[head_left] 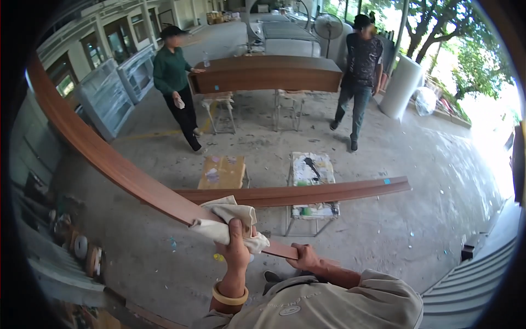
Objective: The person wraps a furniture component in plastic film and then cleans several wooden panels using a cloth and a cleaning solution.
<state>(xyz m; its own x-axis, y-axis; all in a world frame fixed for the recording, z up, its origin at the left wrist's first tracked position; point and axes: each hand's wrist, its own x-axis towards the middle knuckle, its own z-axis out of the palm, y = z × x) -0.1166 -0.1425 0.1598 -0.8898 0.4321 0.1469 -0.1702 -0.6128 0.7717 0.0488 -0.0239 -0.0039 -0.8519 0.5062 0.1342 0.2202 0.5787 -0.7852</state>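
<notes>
A long reddish-brown wooden plank [126, 176] runs from the upper left down to my hands, slanting across the view. My left hand [236, 245], with a yellow bangle at its wrist, is closed on a cream cloth [211, 229] folded around the plank. The cloth covers the plank there and hides part of my fingers. To the right, my right hand [304, 257] grips the plank's near end, fingers wrapped round its edge. Just beyond my hands, another brown wooden plank [350, 191] lies across two low stands, partly hidden by the held one.
The left stand [223, 167] has a brown top; the right stand [313, 164] is paint-stained. Farther off, a large brown wooden piece [268, 74] rests on trestles between two people. Wrapped panels [101, 101] lean at left; a white roll [401, 88] stands at right.
</notes>
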